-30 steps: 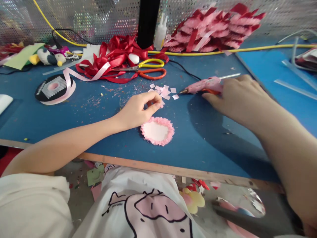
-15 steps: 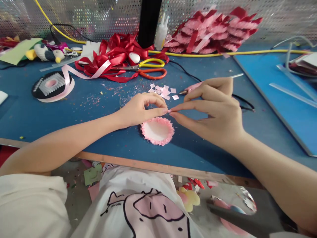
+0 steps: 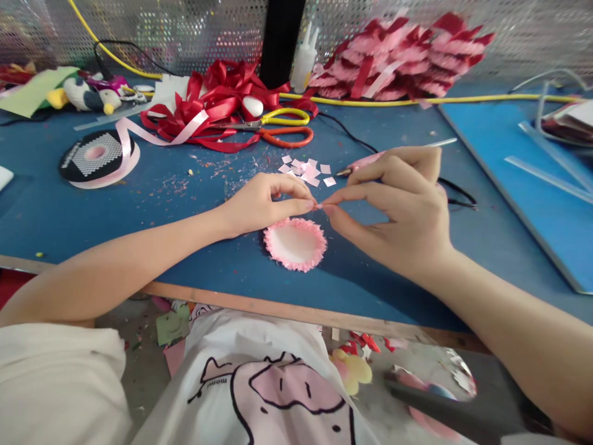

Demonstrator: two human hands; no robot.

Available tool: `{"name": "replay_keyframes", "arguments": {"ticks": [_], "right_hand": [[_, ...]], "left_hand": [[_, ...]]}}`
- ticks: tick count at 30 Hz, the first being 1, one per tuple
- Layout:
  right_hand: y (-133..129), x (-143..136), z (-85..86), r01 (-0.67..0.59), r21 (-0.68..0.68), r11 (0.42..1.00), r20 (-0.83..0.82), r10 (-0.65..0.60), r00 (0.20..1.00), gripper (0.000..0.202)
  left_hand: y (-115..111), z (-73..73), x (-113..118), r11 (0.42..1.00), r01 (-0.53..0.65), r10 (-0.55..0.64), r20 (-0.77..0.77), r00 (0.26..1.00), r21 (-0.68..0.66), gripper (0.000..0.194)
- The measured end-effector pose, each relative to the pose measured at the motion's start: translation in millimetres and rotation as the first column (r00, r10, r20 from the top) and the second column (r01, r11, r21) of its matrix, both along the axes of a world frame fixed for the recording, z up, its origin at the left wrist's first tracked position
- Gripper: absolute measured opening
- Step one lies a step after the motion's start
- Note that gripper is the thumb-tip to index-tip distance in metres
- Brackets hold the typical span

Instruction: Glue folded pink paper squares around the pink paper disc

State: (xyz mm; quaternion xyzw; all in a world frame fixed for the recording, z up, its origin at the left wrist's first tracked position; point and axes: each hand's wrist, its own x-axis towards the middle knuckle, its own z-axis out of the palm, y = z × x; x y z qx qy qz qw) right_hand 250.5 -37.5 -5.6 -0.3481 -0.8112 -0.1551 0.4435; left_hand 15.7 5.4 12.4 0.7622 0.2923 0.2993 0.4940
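Observation:
My left hand (image 3: 273,199) and my right hand (image 3: 398,207) meet fingertip to fingertip, pinching a tiny pink ribbon piece (image 3: 319,206) between them. Also in my right hand, under the curled fingers, is a pink-handled tool (image 3: 365,162) with a pointed metal tip, aimed left. Just below my fingertips lies a white disc with a frilled pink edge (image 3: 296,242). Beyond my hands is a loose scatter of small pink ribbon squares (image 3: 308,169).
A ribbon spool (image 3: 97,157) lies at left. Red ribbon (image 3: 217,105) is heaped behind scissors with yellow and orange handles (image 3: 287,137). Farther back are a glue bottle (image 3: 303,65) and stacked pink and red frilled pieces (image 3: 393,59). A blue board (image 3: 509,142) lies at right.
My right fingertips have shifted very slightly to the right, still pinching the ribbon piece. My left hand and the frilled disc look almost unmoved.

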Motion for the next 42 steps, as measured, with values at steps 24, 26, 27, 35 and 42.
{"name": "replay_keyframes", "arguments": {"ticks": [24, 26, 27, 35, 42], "right_hand": [[-19.4, -12.8, -4.6, 0.045, -0.039, 0.998, 0.339, -0.029, 0.94, 0.009], [-19.9, -13.3, -5.4, 0.047, -0.022, 0.999, 0.358, -0.036, 0.933, 0.009], [-20.2, -13.7, -5.7, 0.049, -0.02, 0.999, 0.364, -0.039, 0.931, 0.008], [-21.4, -16.0, -3.7, 0.04, 0.082, 0.996, 0.382, -0.068, 0.922, 0.005], [-25.0, -15.9, -0.3, 0.016, 0.049, 0.999, 0.349, -0.032, 0.936, 0.008]], "left_hand": [[-9.4, -1.7, 5.7, 0.984, -0.173, 0.176, -0.14, 0.974, 0.038, 0.028], [-9.8, -2.0, 6.4, 0.984, -0.178, 0.18, -0.144, 0.973, 0.025, 0.027], [-10.0, -2.1, 6.9, 0.984, -0.18, 0.181, -0.147, 0.973, 0.021, 0.027], [-11.1, -1.5, 8.7, 0.985, -0.172, 0.173, -0.136, 0.975, 0.018, 0.025], [-11.2, -0.2, 9.4, 0.988, -0.154, 0.153, -0.158, 0.976, 0.004, 0.026]]}}
